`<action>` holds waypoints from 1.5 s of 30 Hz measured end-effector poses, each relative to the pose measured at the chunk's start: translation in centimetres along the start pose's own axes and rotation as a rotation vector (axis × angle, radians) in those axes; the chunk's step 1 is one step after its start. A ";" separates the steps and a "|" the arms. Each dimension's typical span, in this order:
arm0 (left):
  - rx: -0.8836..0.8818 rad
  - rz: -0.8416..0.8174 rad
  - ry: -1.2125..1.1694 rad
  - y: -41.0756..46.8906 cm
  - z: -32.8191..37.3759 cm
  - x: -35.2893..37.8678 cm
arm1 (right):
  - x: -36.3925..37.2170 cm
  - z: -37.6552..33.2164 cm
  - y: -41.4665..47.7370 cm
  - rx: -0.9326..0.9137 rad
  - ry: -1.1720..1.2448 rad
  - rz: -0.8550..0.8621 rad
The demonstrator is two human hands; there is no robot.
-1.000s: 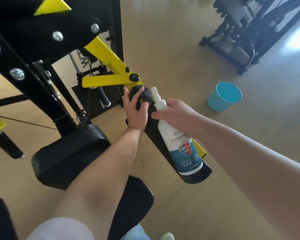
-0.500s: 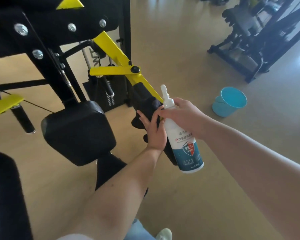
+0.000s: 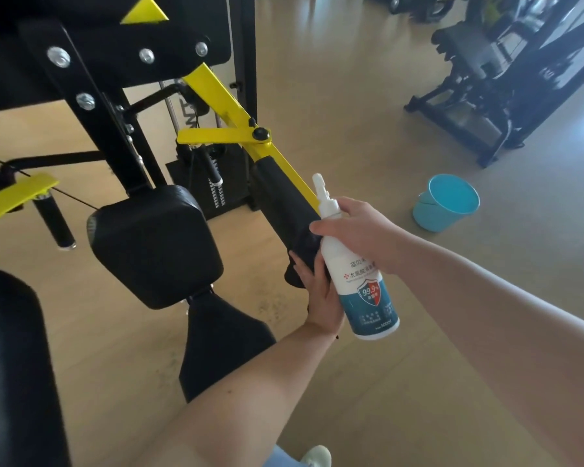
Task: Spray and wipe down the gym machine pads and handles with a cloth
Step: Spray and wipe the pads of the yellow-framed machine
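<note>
At the far left a large black pad (image 3: 11, 365) fills the lower corner, and above it a short yellow bar carries a black handle (image 3: 53, 224) that hangs down over the floor (image 3: 385, 382). Next comes the square black pad (image 3: 152, 244) on its post, with a black seat pad (image 3: 223, 338) below it. A yellow arm (image 3: 223, 99) runs down from the black frame towards the right, and a long black arm pad (image 3: 280, 197) lies along its underside.

The dark cloth (image 3: 300, 261) sits at the lower end of that long pad, bunched against it. The left hand (image 3: 321, 298) holds it there from below — its fingers (image 3: 299, 264) curl up over the cloth and round the pad, while the thumb is hidden behind the bottle.

The spray bottle (image 3: 361, 281), white with a blue label, is held in the air just in front of the left hand, tilted with its nozzle up and to the left, close beside the yellow arm. The right hand (image 3: 358, 230) grips it at the neck, fingers wrapped tight round the shoulder just under the nozzle.

Further right a blue bucket (image 3: 445, 203) stands on the floor, well apart from the hands — and beyond it, in the upper right, stands another black gym machine (image 3: 486, 96).
</note>
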State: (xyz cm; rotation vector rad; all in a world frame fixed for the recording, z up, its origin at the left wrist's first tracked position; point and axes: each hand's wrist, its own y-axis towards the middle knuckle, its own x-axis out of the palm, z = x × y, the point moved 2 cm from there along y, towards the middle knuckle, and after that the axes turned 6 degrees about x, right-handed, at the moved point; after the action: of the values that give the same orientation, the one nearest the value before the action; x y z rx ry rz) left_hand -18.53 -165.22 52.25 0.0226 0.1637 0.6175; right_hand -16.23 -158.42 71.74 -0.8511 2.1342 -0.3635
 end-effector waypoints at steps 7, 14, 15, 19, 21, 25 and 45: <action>-0.122 0.194 -0.299 6.6 1.3 -3.7 | 0.5 -2.1 3.2 -0.008 -0.003 -0.018; -0.116 0.285 -0.211 16.5 1.5 -9.3 | 1.4 -5.4 7.6 0.060 0.152 -0.071; -0.108 0.284 -0.215 17.7 1.4 -10.0 | 1.5 -5.9 8.1 0.064 0.159 -0.069; -0.140 0.300 -0.257 21.5 0.3 -12.1 | 2.3 -6.9 9.5 0.068 0.198 -0.062; -0.127 0.301 -0.226 21.8 -0.2 -12.3 | 2.6 -6.8 9.8 0.072 0.209 -0.050; -0.047 0.276 -0.136 20.4 0.7 -12.0 | 2.8 -6.0 9.3 0.088 0.222 -0.046; 0.099 -0.090 0.032 0.8 2.1 -2.9 | -0.8 0.6 1.2 0.105 0.105 -0.075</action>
State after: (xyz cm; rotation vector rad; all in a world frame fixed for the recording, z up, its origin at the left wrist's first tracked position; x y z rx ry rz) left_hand -20.92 -166.20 54.83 0.1006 0.2254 0.5203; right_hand -15.92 -156.95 71.17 -0.8706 2.1624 -0.5650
